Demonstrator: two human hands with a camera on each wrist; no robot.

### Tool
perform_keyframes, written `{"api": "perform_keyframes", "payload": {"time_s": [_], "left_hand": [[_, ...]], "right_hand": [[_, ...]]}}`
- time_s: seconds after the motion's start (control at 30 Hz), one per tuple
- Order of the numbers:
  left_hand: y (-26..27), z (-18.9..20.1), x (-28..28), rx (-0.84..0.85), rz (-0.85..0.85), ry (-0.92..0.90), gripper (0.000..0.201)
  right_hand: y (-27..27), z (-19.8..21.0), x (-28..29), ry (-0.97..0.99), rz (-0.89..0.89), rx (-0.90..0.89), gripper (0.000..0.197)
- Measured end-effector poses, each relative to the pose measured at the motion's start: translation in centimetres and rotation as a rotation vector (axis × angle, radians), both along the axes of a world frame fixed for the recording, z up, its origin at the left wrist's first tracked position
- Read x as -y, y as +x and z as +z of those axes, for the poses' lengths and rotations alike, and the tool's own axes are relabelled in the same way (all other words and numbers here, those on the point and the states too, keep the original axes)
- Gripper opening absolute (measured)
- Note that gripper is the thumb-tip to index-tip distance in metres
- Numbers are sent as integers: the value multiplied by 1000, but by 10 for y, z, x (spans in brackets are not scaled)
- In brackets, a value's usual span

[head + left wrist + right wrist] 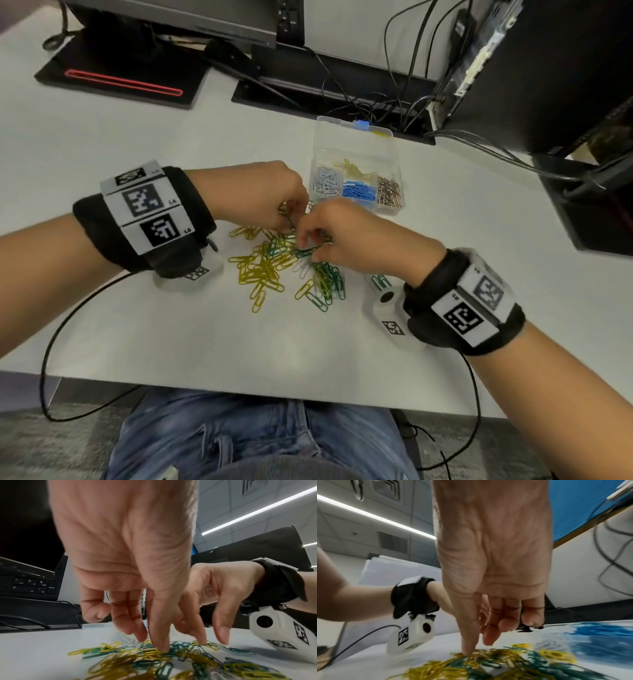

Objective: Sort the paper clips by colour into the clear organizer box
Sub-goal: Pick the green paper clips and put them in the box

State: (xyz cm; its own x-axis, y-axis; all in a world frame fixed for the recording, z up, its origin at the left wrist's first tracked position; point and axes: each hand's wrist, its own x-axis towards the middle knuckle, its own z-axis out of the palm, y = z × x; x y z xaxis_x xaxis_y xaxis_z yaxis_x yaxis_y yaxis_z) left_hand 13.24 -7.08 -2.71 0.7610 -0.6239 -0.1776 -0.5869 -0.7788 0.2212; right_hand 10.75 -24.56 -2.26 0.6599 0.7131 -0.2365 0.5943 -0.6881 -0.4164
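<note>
Partway through, the sorting shows a clear split between what is filed and what is loose. Right of centre in the head view, the clear organizer box (356, 178) sits open on the white counter (137, 325), its lid tipped up behind it. Four compartments already hold clips: white ones (327, 181) at the left, a few yellow ones (352, 168) at the back, blue ones (358, 190) in the middle and metal-coloured ones (389, 192) at the right. Just below and left of the box, in the middle of the frame, a loose pile of clips (281, 267) lies spread on the counter, mostly yellow and green with a few white among them. Both hands meet over the upper edge of that pile. The left hand (260, 195) has its fingers pointing down, fingertips (163, 647) touching the clips; whether it has pinched one cannot be told. The right hand (352, 236) also reaches down, and seems to pinch a green clip (305, 253) between thumb and fingers, though blur leaves this uncertain. By my judgement, roughly half the work remains: no green clips show in the box yet, and most yellow ones are still outside it.
</note>
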Motion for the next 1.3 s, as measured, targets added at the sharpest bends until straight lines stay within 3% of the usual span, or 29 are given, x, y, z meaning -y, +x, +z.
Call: {"api": "perform_keyframes", "payload": {"time_s": [0.2, 0.43, 0.67, 0.9, 1.1, 1.3], "left_hand": [[-3, -2, -9, -99, 50, 25, 13], [-8, -5, -11, -169, 47, -24, 10], [-13, -4, -8, -224, -5, -117, 12], [-21, -6, -2, -237, -73, -98, 19], [-33, 0, 7, -248, -282, 12, 51], [-33, -5, 14, -227, -308, 157, 60]], "right_hand": [[-2, -14, -17, -169, 119, 107, 18], [7, -16, -5, -204, 33, 25, 12], [45, 9, 10, 217, -342, 13, 4], [79, 7, 1, 272, -588, 10, 13], [71, 19, 21, 309, -582, 133, 17], [29, 26, 52, 88, -492, 40, 17]]}}
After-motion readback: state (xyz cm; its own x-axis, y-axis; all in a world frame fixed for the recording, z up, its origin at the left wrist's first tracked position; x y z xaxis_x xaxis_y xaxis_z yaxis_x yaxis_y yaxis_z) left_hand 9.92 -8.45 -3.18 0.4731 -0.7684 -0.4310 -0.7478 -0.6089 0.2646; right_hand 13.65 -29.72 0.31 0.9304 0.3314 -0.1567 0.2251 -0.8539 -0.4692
